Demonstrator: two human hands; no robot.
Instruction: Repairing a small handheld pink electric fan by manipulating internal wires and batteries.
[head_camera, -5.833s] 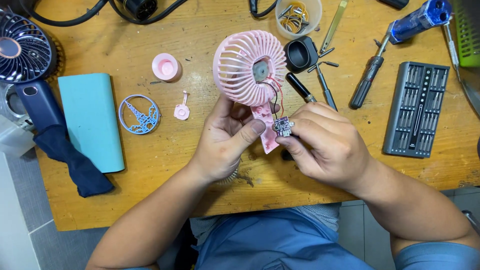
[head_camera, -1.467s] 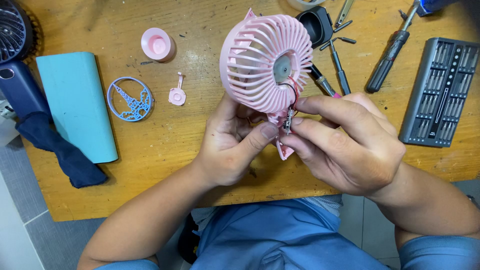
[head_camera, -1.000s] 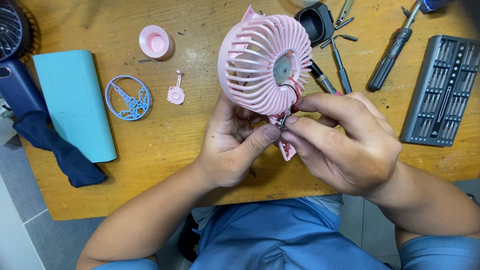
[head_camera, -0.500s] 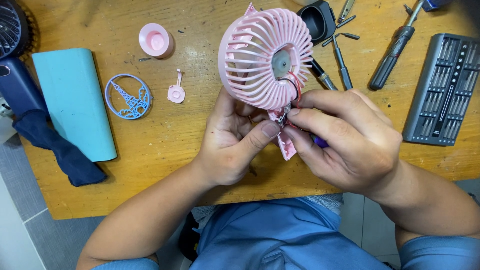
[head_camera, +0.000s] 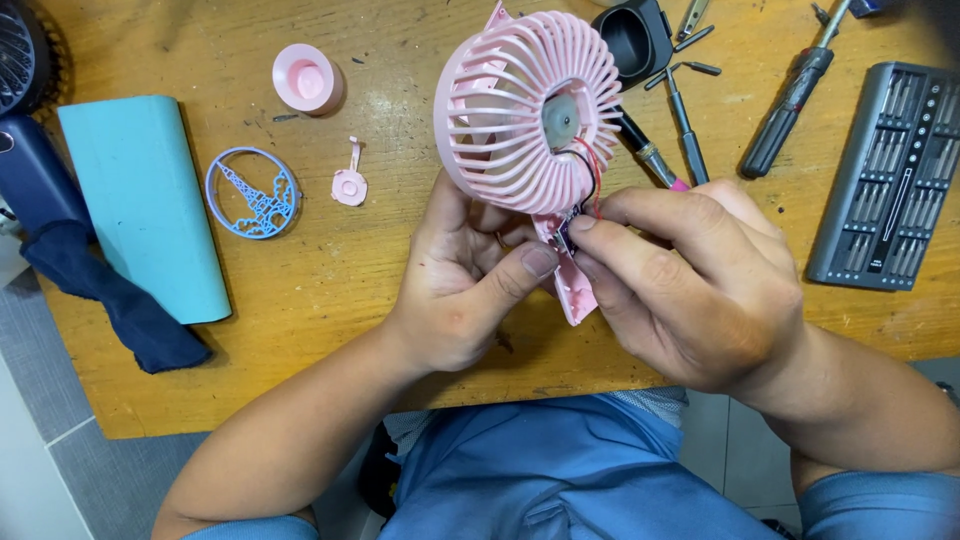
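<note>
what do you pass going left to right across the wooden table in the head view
teal case → blue round ornament → small pink cap → pink fan → black-handled screwdriver → grey bit set

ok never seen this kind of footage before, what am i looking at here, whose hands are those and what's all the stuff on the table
This is one view, from a camera worn on a person's head, looking down at their own two bare hands over a wooden table.

The left hand steadies a pink fan from below. The right hand pinches a small circuit board at the fan's base, where red and black wires run in.

To the left lie a teal case, a dark cloth, a blue ring ornament, a pink cap and a small pink piece. To the right lie a bit set, a screwdriver and a black cup.
</note>
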